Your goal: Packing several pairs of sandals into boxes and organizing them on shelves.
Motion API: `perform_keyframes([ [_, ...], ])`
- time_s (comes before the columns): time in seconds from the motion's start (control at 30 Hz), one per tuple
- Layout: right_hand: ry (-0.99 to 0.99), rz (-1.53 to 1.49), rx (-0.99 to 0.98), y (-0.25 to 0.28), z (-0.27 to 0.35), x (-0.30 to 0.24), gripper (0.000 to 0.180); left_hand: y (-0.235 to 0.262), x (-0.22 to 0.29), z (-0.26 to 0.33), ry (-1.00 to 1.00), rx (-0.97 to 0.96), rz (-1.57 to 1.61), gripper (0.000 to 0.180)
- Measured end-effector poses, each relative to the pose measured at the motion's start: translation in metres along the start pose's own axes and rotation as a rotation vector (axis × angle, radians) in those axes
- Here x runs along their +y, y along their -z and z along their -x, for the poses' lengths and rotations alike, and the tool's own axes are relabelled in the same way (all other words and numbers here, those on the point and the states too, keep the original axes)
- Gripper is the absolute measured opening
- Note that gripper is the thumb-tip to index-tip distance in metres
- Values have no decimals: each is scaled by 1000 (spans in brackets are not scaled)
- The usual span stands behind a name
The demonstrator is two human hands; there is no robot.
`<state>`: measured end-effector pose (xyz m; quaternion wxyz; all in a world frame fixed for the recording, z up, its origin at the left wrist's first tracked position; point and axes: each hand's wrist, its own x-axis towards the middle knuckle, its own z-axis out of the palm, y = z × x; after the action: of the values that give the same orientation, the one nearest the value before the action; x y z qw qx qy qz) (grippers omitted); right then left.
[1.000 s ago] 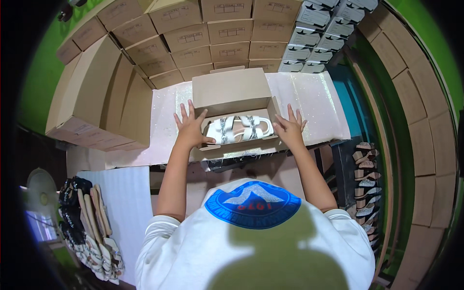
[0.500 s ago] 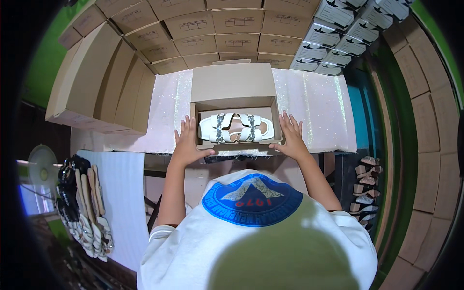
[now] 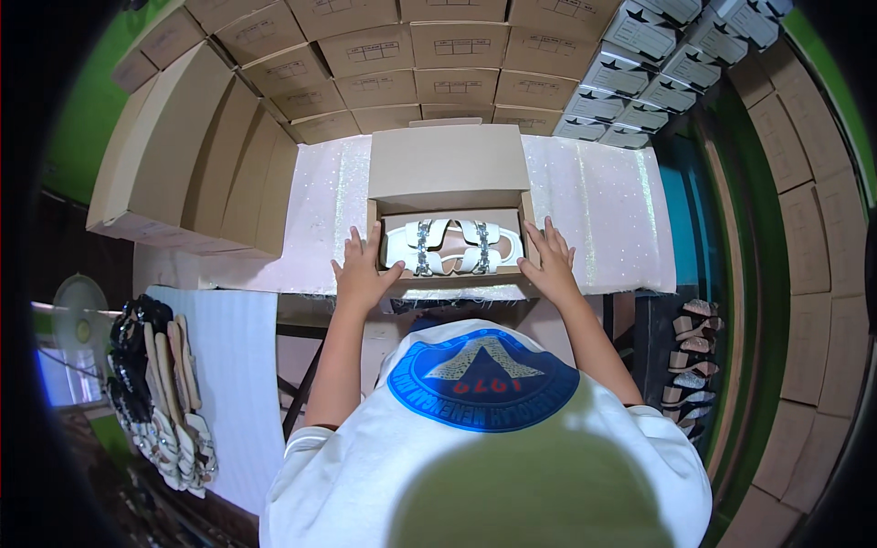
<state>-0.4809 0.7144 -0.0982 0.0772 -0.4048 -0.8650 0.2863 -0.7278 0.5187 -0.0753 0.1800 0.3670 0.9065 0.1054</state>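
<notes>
A brown cardboard shoebox lies at the front edge of the table, its lid raised and leaning away from me. Inside it sits a pair of white sandals with glittering dark and silver straps, laid sideways. My left hand is at the box's near left corner, fingers spread and the thumb by the near wall. At the near right corner is my right hand, its fingers likewise apart along the side wall. Neither hand grasps anything.
Stacked brown boxes line the table's far side, with white starred boxes at far right. Large cartons stand on the left. More sandals hang over a white side surface; several heeled shoes are at right.
My left hand has shifted right, closer against the box's side, and the fingers of both hands are nearer the near corners. The sandals stay inside the box and the lid remains raised.
</notes>
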Motion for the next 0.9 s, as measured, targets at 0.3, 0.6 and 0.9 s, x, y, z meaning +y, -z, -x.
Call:
perform_keyframes([
  [0.3, -107, 308, -79, 21, 0, -24, 64, 8, 4, -2, -20, -28, -100, 87],
  [0.6, 26, 51, 113, 25, -60, -33, 64, -6, -31, -102, -91, 166, 488, 62],
  [0.9, 193, 234, 194, 52, -138, -100, 63, 16, -23, -134, -129, 141, 593, 48],
])
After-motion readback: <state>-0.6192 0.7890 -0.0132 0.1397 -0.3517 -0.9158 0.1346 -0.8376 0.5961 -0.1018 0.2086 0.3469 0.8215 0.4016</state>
